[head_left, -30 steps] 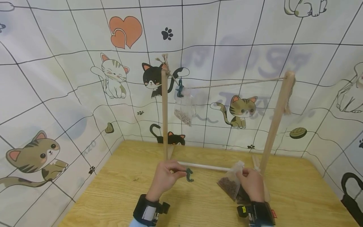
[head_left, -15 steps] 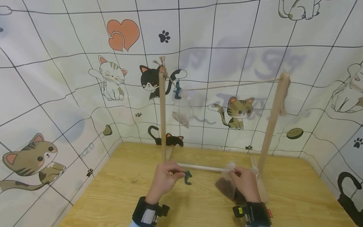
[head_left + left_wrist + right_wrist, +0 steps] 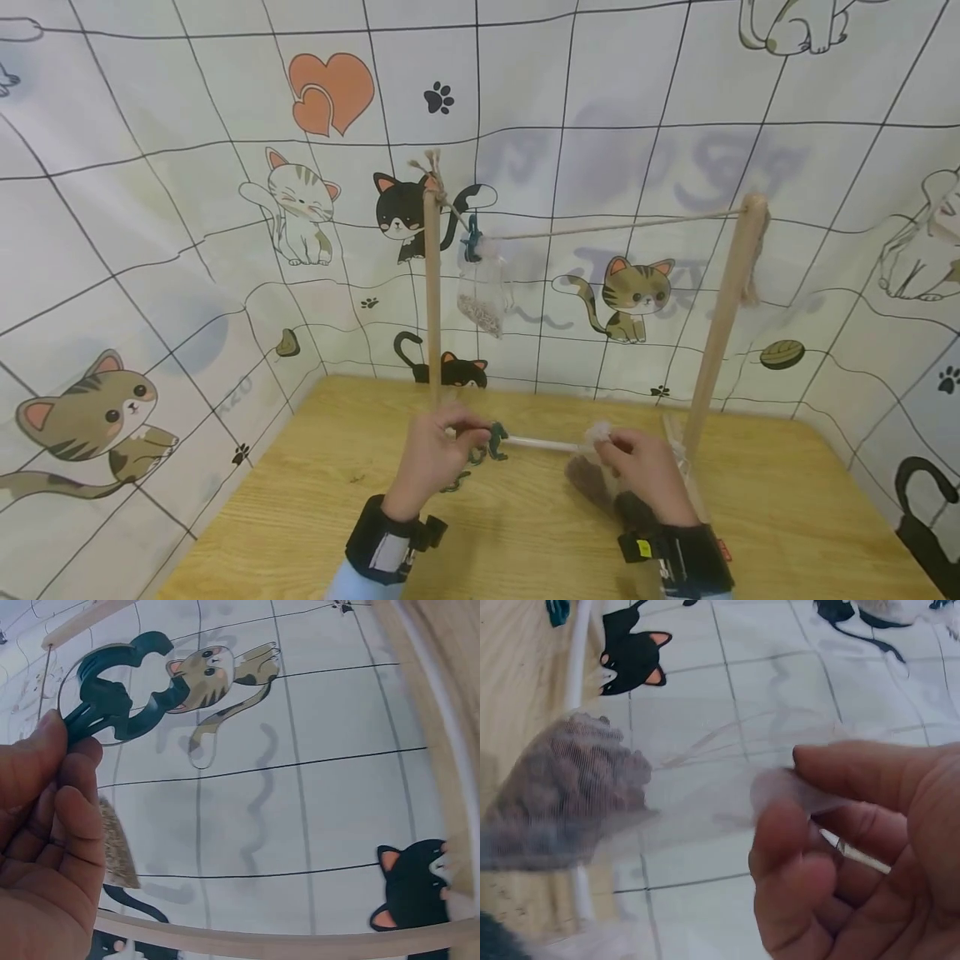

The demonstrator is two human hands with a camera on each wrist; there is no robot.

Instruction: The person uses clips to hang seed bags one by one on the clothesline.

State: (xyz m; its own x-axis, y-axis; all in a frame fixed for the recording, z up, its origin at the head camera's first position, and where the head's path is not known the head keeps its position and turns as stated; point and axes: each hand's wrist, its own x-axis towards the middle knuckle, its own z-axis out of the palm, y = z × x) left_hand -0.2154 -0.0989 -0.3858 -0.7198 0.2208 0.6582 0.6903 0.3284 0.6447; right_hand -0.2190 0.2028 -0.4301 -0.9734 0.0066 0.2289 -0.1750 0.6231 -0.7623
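Observation:
My left hand (image 3: 442,450) pinches a dark green clothespin (image 3: 497,442) by its handle ends; in the left wrist view the clothespin (image 3: 124,686) has its jaws spread with nothing between them. To the right, my right hand (image 3: 647,468) pinches the gathered top of a sheer mesh sachet (image 3: 587,479). Brown bits fill the lower part of that sachet (image 3: 574,787) in the right wrist view. Behind both hands, another clothespin (image 3: 472,239) holds a clear bag (image 3: 482,304) of pale bits on a string (image 3: 622,227).
The string spans a left wooden post (image 3: 432,308) and a right wooden post (image 3: 723,333). A white bar (image 3: 540,444) joins them low down. Another dark sachet (image 3: 636,512) lies under my right hand, and a green piece (image 3: 456,482) lies on the wooden table (image 3: 300,500).
Both hands have risen a little, carrying the clothespin and the sachet. The right hand has also shifted left, and green pieces on the table now show beneath my left hand.

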